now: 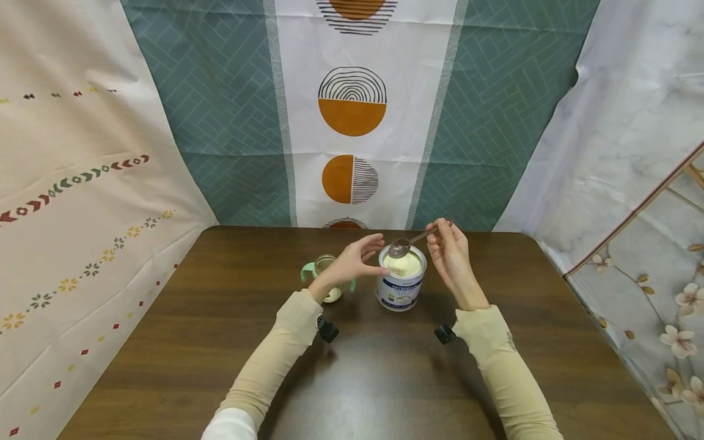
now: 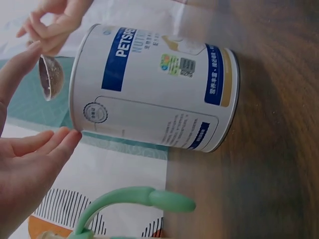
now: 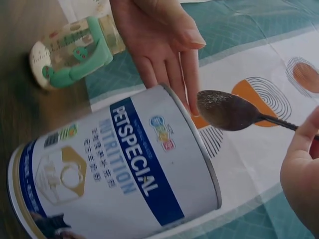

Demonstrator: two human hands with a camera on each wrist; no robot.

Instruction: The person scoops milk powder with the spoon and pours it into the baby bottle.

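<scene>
A spoon [image 1: 399, 248] is pinched by its handle in my right hand [image 1: 450, 256], its bowl over the mouth of a white and blue tin [image 1: 400, 292]. Pale yellow powder [image 1: 403, 264] fills the upper part of the tin. Specks of powder cling to the spoon's bowl [image 3: 228, 110] in the right wrist view. My left hand [image 1: 352, 263] holds nothing; its fingers extend along the tin's left side, fingertips right at the rim in the left wrist view. Behind the left hand stands an uncapped bottle [image 1: 326, 263] with green handles, partly hidden.
The bottle's green handle [image 2: 172, 200] lies close to the left hand and the tin. Both stand on a dark wooden table [image 1: 379, 373], toward its far edge. A patterned cloth [image 1: 352, 134] hangs behind the table.
</scene>
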